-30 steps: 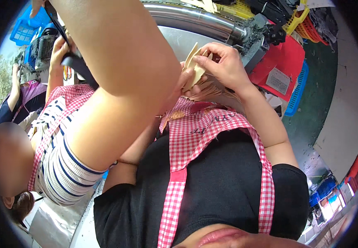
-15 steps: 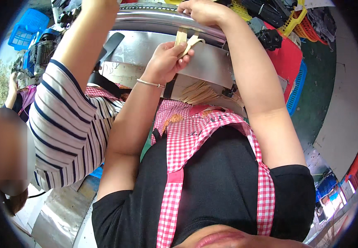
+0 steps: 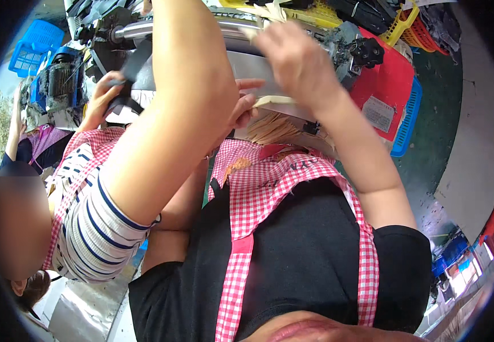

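Note:
My left hand (image 3: 244, 108) is partly hidden behind a co-worker's forearm. Its thumb and fingers pinch a flat cream strip (image 3: 275, 100), which points to the right above a metal plate. Over the machine's front, my right hand (image 3: 298, 60) is smeared by motion. A pale strip end (image 3: 250, 33) shows at its fingertips, and I cannot make out whether they grip it. Further cream strips (image 3: 272, 10) lie across the far side of the shiny metal roller (image 3: 238, 27). Below my hands sits a bundle of thin tan strips (image 3: 272, 128).
A co-worker's forearm (image 3: 192, 62) crosses from the left in front of the machine; their other hand (image 3: 105, 94) is by a dark blade-like piece. To the right are a black knob (image 3: 368, 54), a red board (image 3: 383, 85) and a blue basket (image 3: 409, 117). Yellow baskets stand behind.
My right hand has come down and nearer from the roller's far side. My left hand has lowered with a strip. The co-worker's arm has swung right, across my left forearm.

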A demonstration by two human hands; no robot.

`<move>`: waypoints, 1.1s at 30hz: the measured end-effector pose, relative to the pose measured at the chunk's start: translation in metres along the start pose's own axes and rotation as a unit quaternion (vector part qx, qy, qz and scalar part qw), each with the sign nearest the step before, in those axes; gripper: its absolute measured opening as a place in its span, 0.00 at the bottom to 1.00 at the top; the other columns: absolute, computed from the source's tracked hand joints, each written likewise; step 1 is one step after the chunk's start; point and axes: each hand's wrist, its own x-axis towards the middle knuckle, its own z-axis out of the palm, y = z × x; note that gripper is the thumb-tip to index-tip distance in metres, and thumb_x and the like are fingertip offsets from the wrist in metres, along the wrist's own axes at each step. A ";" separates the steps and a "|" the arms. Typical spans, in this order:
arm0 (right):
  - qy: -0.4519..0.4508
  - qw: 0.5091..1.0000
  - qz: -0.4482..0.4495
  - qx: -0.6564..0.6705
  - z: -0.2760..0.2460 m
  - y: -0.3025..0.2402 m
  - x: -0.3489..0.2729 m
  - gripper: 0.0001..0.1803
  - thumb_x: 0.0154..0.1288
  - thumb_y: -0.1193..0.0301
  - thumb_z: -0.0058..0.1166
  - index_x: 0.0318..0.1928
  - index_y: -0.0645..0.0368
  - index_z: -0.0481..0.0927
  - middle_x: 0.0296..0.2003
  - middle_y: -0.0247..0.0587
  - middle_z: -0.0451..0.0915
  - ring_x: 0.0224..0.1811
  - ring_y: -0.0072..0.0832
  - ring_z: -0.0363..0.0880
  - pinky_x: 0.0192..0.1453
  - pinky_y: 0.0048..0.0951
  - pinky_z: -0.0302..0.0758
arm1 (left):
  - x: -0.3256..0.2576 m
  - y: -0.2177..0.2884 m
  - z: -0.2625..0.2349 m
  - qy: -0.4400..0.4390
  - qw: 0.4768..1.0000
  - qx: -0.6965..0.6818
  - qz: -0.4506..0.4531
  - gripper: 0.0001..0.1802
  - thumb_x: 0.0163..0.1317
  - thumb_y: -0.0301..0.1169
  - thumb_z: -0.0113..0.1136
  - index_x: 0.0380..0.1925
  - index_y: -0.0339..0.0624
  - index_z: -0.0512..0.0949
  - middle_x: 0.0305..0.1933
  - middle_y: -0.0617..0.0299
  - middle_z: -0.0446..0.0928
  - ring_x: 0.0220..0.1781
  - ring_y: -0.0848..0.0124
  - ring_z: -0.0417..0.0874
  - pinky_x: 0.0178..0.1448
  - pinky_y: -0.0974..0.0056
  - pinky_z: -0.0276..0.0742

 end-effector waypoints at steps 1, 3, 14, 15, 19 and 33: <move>-0.005 0.999 -0.008 -0.034 -0.004 -0.008 -0.020 0.07 0.60 0.72 0.54 0.38 0.57 0.82 0.37 0.40 0.79 0.44 0.35 0.81 0.41 0.33 0.84 | 0.007 0.004 0.004 -0.020 0.999 -0.025 0.005 0.22 0.74 0.31 0.55 0.65 0.35 0.70 0.31 0.69 0.76 0.26 0.85 0.68 0.27 0.79 0.59; -0.038 0.998 -0.041 -0.021 0.014 -0.024 -0.042 0.06 0.56 0.70 0.56 0.34 0.56 0.79 0.35 0.36 0.77 0.42 0.31 0.80 0.40 0.28 0.83 | -0.001 0.000 0.003 -0.015 0.994 -0.104 -0.020 0.23 0.74 0.29 0.55 0.66 0.36 0.69 0.33 0.69 0.76 0.27 0.86 0.68 0.26 0.79 0.57; 0.014 0.998 -0.062 -0.027 0.055 -0.019 -0.034 0.13 0.53 0.64 0.60 0.37 0.55 0.79 0.37 0.35 0.77 0.44 0.31 0.79 0.43 0.29 0.81 | 0.039 -0.028 -0.036 0.004 0.977 -0.214 0.004 0.16 0.74 0.32 0.55 0.58 0.42 0.74 0.31 0.73 0.73 0.24 0.86 0.65 0.26 0.79 0.56; 0.027 0.997 -0.064 -0.044 0.057 -0.016 -0.029 0.14 0.52 0.63 0.61 0.37 0.55 0.80 0.37 0.35 0.77 0.44 0.31 0.79 0.44 0.29 0.81 | 0.045 -0.038 -0.051 -0.004 0.981 -0.192 0.016 0.16 0.74 0.33 0.55 0.58 0.41 0.74 0.31 0.73 0.73 0.24 0.86 0.65 0.26 0.79 0.57; 0.052 0.994 -0.091 -0.020 0.047 -0.024 -0.030 0.16 0.55 0.65 0.59 0.44 0.56 0.82 0.38 0.34 0.77 0.43 0.30 0.79 0.44 0.28 0.81 | 0.026 -0.044 -0.077 0.012 0.996 -0.085 0.023 0.18 0.75 0.35 0.55 0.60 0.40 0.74 0.30 0.72 0.73 0.25 0.85 0.65 0.29 0.79 0.59; -0.329 0.855 0.260 0.306 0.059 -0.033 -0.239 0.15 0.71 0.72 0.50 0.55 0.60 0.81 0.51 0.52 0.82 0.54 0.48 0.81 0.59 0.44 0.77 | -0.088 -0.112 -0.018 -0.277 0.952 0.081 -0.104 0.13 0.68 0.25 0.57 0.51 0.33 0.77 0.43 0.65 0.80 0.44 0.78 0.77 0.48 0.70 0.76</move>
